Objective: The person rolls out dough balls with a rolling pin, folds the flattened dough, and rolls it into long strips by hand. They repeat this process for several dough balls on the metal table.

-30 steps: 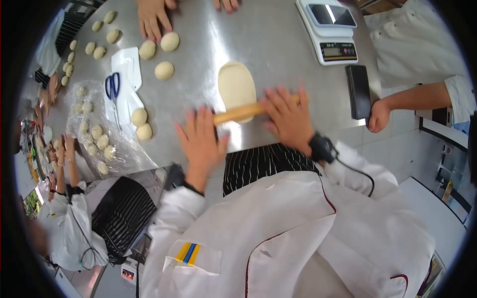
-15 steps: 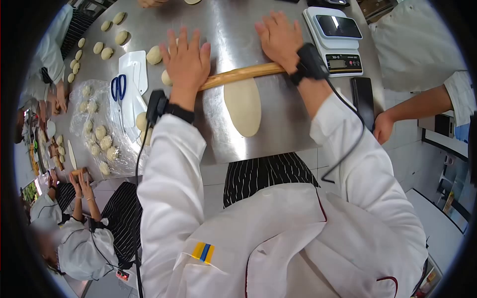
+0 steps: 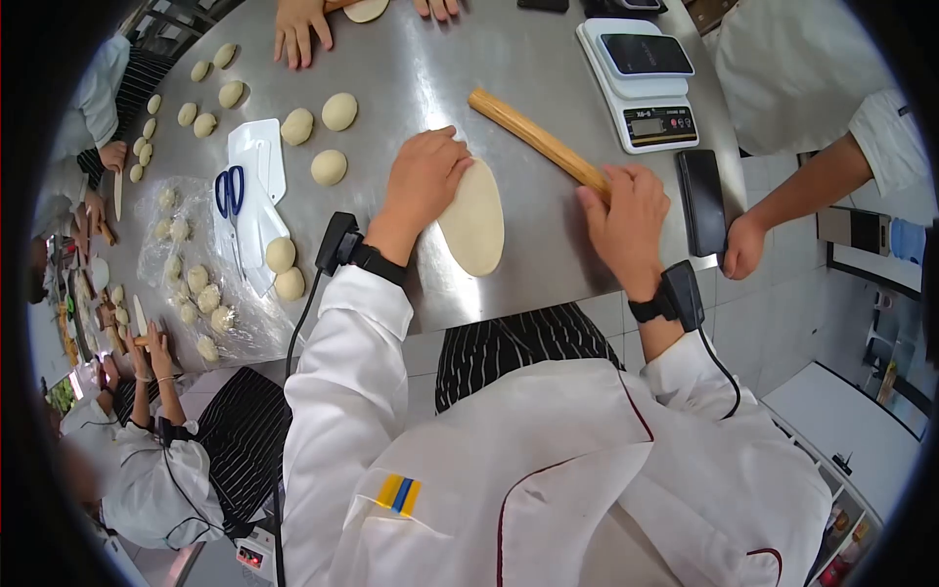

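oval dough sheet (image 3: 475,230) on the steel table (image 3: 558,256), clock centre | right hand (image 3: 631,223), 3 o'clock, wrapped round the near end of the rolling pin (image 3: 536,140); pin's off the dough | left hand (image 3: 421,184), curled on the sheet's 11 o'clock edge; can't tell if pinching | imo shifting the sheet; next move calls for a light touch

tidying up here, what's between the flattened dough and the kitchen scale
In the head view, the rolling pin, held at one end by the right hand, crosses between flattened dough and kitchen scale; bare table shows either side.
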`<move>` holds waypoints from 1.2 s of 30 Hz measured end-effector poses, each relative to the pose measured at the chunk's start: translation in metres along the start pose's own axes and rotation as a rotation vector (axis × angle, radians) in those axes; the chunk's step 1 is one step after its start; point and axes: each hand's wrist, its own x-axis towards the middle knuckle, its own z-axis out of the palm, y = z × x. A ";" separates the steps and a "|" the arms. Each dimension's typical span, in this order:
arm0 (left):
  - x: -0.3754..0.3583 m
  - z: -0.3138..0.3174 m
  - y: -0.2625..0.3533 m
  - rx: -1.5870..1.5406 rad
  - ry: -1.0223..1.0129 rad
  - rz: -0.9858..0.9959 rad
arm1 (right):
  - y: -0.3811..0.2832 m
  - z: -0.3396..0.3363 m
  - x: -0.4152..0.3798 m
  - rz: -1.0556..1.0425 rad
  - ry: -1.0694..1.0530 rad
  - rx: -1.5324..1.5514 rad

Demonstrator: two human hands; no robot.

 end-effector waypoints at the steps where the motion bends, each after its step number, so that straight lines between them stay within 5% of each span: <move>1: -0.002 -0.009 0.008 -0.304 -0.143 -0.267 | -0.013 0.003 -0.002 -0.081 0.001 0.262; 2: -0.005 -0.018 0.018 -0.607 -0.288 -0.538 | -0.039 0.012 -0.008 -0.023 -0.016 0.538; 4: 0.000 -0.070 0.055 -0.830 -0.093 -0.662 | -0.069 0.021 -0.007 0.034 -0.013 0.804; 6: -0.012 -0.104 0.072 -1.120 0.120 -0.504 | -0.079 0.023 -0.018 -0.195 -0.542 0.897; 7: -0.015 -0.119 0.071 -1.118 0.113 -0.518 | -0.080 0.020 -0.018 -0.189 -0.552 0.906; 9: -0.022 -0.146 0.060 -1.156 0.104 -0.438 | -0.077 0.010 -0.006 0.288 -0.760 1.379; 10: -0.028 -0.147 0.049 -1.150 0.110 -0.444 | -0.070 0.005 0.010 0.281 -0.769 1.382; 12: -0.042 -0.133 0.020 -0.733 -0.021 -0.270 | -0.046 0.002 0.044 -0.296 -0.314 0.810; 13: -0.051 -0.117 0.008 -0.589 -0.043 -0.165 | -0.036 0.008 0.043 -0.294 -0.318 0.810; 15: -0.085 -0.083 0.011 -0.446 -0.164 -0.082 | -0.017 0.021 0.035 -0.708 -0.151 0.319; 18: -0.099 -0.098 0.047 -0.259 -0.317 -0.080 | -0.011 0.007 0.012 -0.582 -0.102 0.193; 19: -0.107 -0.110 0.056 -0.220 -0.222 -0.133 | -0.007 0.002 0.010 -0.589 -0.104 0.192; 21: -0.122 -0.116 0.067 -0.188 -0.137 -0.201 | 0.002 -0.010 0.002 -0.175 -0.067 -0.103; 23: -0.134 -0.110 0.069 -0.301 0.216 -0.566 | 0.023 -0.004 0.002 -0.152 -0.204 -0.017; 25: -0.101 -0.121 0.069 -0.111 0.218 -0.489 | 0.019 -0.006 0.017 -0.264 -0.284 0.154; 27: -0.084 -0.115 0.075 0.061 0.188 -0.421 | -0.019 -0.013 0.032 -0.419 -0.307 0.205; 29: -0.075 -0.102 0.074 0.388 -0.286 -0.409 | -0.046 0.003 0.029 -0.520 -0.509 0.173; 32: -0.124 -0.061 0.070 0.175 -0.277 -0.509 | -0.044 0.016 0.006 -0.534 -0.296 0.038; 36: -0.087 -0.061 0.045 0.334 -0.372 -0.533 | -0.052 0.037 0.023 -0.357 -0.366 -0.035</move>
